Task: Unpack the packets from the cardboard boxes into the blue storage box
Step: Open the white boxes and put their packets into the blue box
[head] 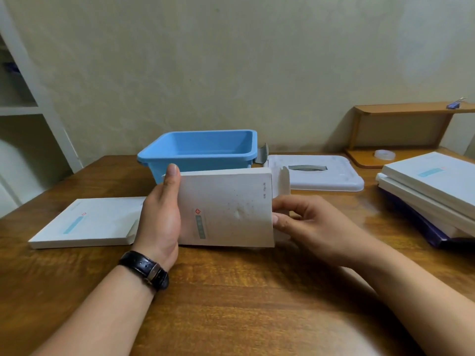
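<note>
I hold a flat white cardboard box (226, 209) tilted up above the table, in front of the blue storage box (203, 147). My left hand (160, 214) grips its left edge, thumb up along the top corner. My right hand (305, 222) is at the box's right end, fingers curled at the opening, where an end flap (282, 181) stands open. The blue storage box looks empty from here. No packet is visible.
Another flat white box (84, 222) lies on the wooden table at the left. A stack of similar boxes (431, 191) sits at the right edge. The white lid (316, 173) lies right of the blue box, with a tape roll (384, 154) on a wooden shelf behind it.
</note>
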`<action>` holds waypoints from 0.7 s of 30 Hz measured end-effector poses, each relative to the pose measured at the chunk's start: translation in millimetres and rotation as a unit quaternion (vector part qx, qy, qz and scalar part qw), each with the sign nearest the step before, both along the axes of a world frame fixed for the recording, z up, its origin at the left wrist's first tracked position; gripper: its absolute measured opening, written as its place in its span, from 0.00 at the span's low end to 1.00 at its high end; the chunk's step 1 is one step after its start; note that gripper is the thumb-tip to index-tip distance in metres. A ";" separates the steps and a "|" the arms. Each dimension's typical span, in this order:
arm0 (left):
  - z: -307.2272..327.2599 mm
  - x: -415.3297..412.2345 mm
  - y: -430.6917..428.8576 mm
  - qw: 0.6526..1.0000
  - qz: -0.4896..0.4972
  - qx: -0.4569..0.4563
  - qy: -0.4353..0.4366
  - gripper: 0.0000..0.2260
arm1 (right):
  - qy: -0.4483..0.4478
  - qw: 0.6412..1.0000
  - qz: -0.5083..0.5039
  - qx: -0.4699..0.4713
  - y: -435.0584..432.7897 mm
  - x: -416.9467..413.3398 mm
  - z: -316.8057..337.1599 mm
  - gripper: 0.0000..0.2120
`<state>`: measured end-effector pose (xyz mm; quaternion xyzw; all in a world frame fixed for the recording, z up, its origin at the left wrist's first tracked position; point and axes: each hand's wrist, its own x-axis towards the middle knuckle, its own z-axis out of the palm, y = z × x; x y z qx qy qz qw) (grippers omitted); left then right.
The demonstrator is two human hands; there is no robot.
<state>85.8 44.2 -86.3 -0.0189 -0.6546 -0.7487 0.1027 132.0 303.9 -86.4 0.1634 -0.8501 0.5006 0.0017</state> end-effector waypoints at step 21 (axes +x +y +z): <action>-1.7 7.6 5.2 1.000 -0.007 -0.023 0.007 0.19 | -0.011 1.000 -0.008 -0.024 -10.5 -2.1 -2.8 0.10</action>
